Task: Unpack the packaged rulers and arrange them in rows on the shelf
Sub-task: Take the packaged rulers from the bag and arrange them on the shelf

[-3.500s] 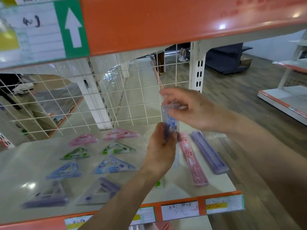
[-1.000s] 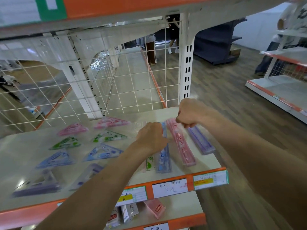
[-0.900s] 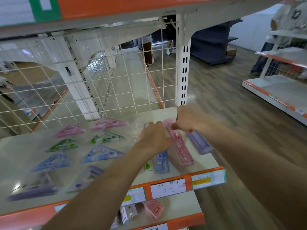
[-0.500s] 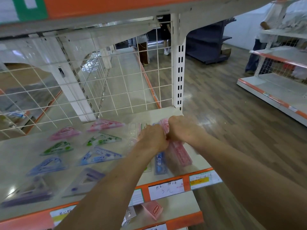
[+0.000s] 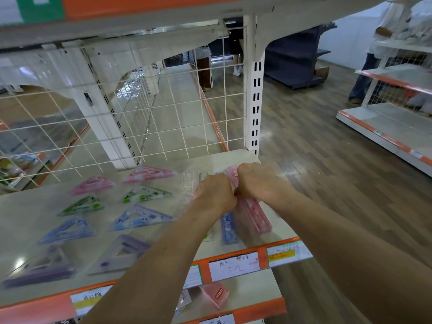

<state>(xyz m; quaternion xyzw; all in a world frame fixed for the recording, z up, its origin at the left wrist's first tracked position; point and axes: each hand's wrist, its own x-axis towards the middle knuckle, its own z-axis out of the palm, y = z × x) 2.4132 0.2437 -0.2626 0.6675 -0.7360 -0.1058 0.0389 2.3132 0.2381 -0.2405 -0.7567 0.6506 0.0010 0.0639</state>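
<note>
Since my left hand (image 5: pixel 216 194) and right hand (image 5: pixel 257 183) curl knuckle to knuckle over the blue ruler (image 5: pixel 230 228) and pink ruler (image 5: pixel 257 216) on the shelf (image 5: pixel 28 206), whether gripping I cannot tell, I favour slow, parallel nudges

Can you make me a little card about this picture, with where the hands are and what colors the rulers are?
place: shop shelf, price labels on its front edge
left hand: fist above the blue ruler, grip hidden
right hand: curled round the pink ruler at its far end
hands: touching each other
triangle rulers: eight, left of the hands; pink, green, blue, purple pairs
</note>
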